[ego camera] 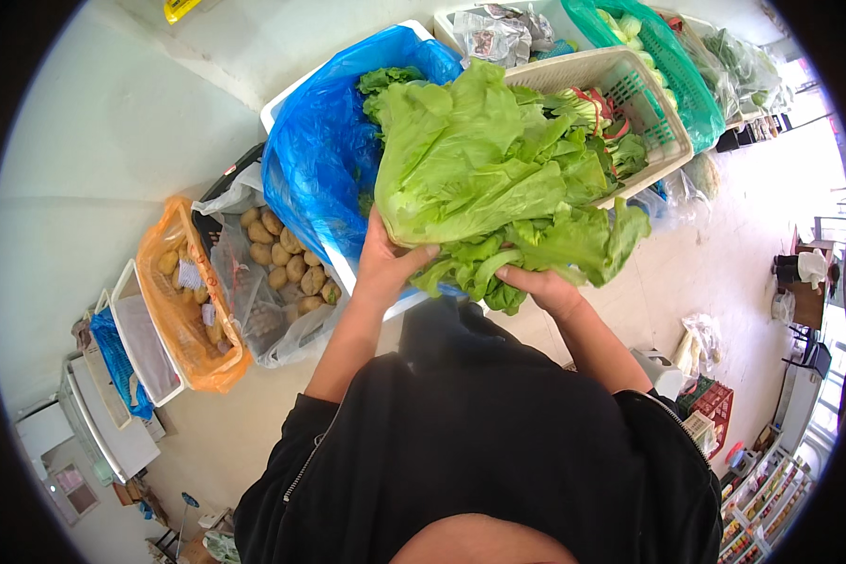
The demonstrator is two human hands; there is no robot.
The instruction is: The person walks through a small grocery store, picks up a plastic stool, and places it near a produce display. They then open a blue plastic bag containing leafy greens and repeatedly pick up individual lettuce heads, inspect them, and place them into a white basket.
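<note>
A large light-green head of leafy lettuce point(458, 162) lies across my two hands in front of my chest. My left hand point(388, 254) grips its pale base, thumb on the near side. Lower right, my right hand point(543, 285) holds the near leaves point(571, 243), thumb on top and fingers hidden beneath. Behind the lettuce stands a white crate lined with a blue plastic bag point(317, 155), with darker greens point(388, 81) at its far side. Partly covered by the outer leaves is a beige plastic basket point(659, 151) holding bundled greens point(592, 109) tied with red bands.
Potatoes point(289, 261) fill a lined crate on the left, beside an orange-bagged crate point(183, 303). A green-bagged crate point(701, 116) and a white crate with newspaper point(493, 35) stand at the back. Red crate point(715, 405) and shelves point(768, 504) are at right.
</note>
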